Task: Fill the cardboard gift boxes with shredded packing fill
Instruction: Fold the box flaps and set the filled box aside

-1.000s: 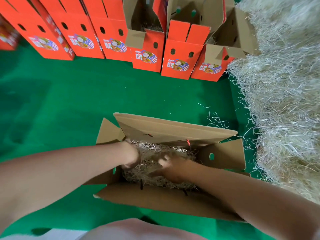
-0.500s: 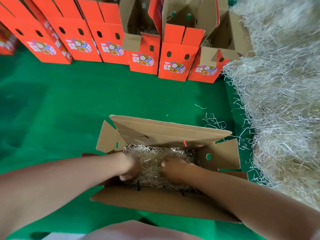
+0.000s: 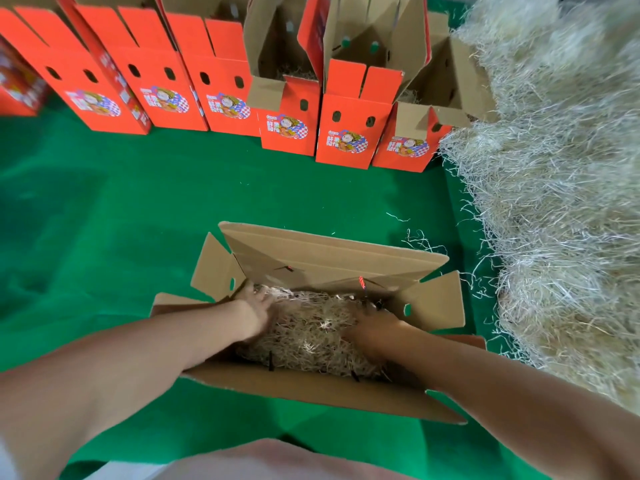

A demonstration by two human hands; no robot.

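Observation:
An open brown cardboard gift box [image 3: 322,261] lies on the green cloth in front of me, flaps spread outward. Pale shredded packing fill [image 3: 311,334] covers its inside. My left hand [image 3: 256,306] presses into the fill at the box's left end, fingers reaching toward the left flap. At the right end my right hand [image 3: 372,329] pushes down on the fill, and its fingertips are buried in the shreds. Neither hand visibly holds a bunch.
A big heap of shredded fill [image 3: 561,188] runs along the right side. A row of red printed gift boxes [image 3: 287,123] stands at the back, some with open tops showing fill. Loose strands [image 3: 420,239] lie on the green cloth [image 3: 121,220] between box and heap.
Both hands have spread apart inside the box, the left toward the left end and the right toward the right end, flattening the fill. The view shifted slightly.

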